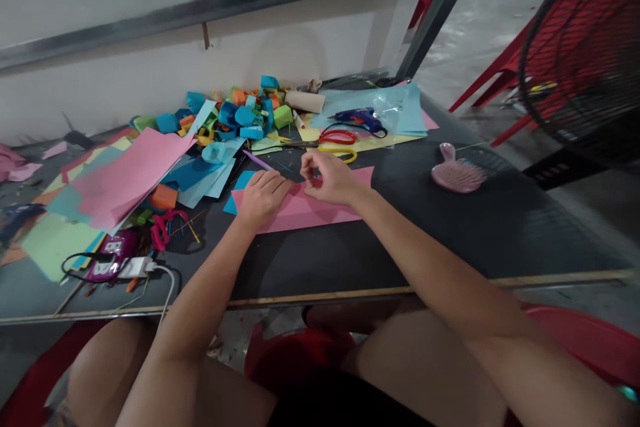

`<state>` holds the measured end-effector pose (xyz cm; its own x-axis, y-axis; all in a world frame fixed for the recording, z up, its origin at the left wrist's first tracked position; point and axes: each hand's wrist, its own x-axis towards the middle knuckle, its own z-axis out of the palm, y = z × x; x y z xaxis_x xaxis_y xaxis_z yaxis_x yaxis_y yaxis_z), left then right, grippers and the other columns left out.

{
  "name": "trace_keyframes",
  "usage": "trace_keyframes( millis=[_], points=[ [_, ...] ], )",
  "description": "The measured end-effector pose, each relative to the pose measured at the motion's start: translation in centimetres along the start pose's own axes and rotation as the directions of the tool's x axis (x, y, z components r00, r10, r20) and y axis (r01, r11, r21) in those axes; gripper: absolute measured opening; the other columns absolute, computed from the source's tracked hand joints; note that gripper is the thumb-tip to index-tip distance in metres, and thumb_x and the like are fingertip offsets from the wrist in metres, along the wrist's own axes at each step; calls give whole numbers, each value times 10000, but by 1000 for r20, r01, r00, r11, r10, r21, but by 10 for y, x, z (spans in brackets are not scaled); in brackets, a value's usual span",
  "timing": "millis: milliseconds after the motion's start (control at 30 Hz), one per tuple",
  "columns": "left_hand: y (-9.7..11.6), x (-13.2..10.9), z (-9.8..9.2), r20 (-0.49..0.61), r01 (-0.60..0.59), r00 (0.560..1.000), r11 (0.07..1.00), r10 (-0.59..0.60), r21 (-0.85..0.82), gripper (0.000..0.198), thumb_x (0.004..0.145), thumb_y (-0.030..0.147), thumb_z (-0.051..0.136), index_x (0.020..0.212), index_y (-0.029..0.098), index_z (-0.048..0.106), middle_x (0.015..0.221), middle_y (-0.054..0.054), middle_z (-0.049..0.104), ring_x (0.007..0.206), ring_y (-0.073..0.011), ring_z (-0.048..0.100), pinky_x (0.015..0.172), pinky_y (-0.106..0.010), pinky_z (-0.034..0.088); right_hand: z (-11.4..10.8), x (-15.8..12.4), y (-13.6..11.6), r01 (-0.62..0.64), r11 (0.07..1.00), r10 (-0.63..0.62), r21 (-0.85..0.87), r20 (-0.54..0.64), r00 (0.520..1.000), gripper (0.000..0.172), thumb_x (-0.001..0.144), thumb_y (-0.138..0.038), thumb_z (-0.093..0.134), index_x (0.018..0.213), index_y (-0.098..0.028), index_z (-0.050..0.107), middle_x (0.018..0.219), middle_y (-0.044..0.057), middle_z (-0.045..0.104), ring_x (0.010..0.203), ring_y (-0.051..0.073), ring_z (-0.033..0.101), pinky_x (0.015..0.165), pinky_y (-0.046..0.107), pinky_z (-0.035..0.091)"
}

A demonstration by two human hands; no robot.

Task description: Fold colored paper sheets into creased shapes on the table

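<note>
A pink paper sheet lies on the dark table in front of me. My left hand rests on its left part with the fingers curled down, pressing the paper flat. My right hand sits at the sheet's upper edge, thumb and fingers pinched together on the paper's fold. A blue sheet corner shows under the pink one, and a thin purple stick lies just beyond my left hand.
A heap of coloured paper sheets and folded scraps covers the left and back. Red and yellow scissors, a blue glue gun, a cardboard tube, a pink hairbrush, a phone with charger and a fan are around.
</note>
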<state>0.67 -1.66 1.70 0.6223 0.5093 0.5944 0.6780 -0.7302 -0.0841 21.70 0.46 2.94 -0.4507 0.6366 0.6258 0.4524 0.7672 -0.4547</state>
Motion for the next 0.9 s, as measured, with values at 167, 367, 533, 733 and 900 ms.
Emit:
trace_keyframes(
  millis=[167,367,533,733,900],
  points=[
    [-5,0,-2,-20,17,1000,1000,-16,17,251,997,258,467,1010,209,713,904,-69,734,1005,-206,635,872,-360,450,-8,-1,8,-17,1000,17,3,-12,1000,352,628,-101,528,903,-258,377,699,-45,559,642,155,540,691,325,434],
    [-14,-3,-2,-39,44,998,999,-43,27,271,997,255,454,1001,215,722,868,-74,728,1007,-208,643,875,-371,462,-15,-2,19,-52,997,49,-57,-42,998,346,628,-110,546,903,-259,398,731,-29,577,659,165,550,708,351,468],
    [-19,-1,-9,-53,78,996,996,-76,37,258,996,283,472,943,222,717,831,-54,728,954,-204,659,831,-363,459,-22,-5,29,-80,995,76,-62,-60,995,356,619,-111,561,910,-255,415,756,-22,570,675,165,549,687,343,477],
    [-22,0,-14,-36,115,993,993,-115,-7,224,985,282,498,949,227,712,883,-51,735,965,-207,650,851,-371,440,-27,-9,43,-76,996,71,-43,-102,992,326,636,-129,572,896,-253,421,782,-11,565,697,172,549,697,358,486],
    [-23,1,-16,-41,123,992,992,-122,15,248,989,292,489,918,222,716,862,-55,735,944,-206,652,827,-367,441,-32,-10,49,-75,997,72,-18,-132,989,320,638,-129,570,897,-246,424,774,-14,561,707,170,561,684,343,485]
  ],
)
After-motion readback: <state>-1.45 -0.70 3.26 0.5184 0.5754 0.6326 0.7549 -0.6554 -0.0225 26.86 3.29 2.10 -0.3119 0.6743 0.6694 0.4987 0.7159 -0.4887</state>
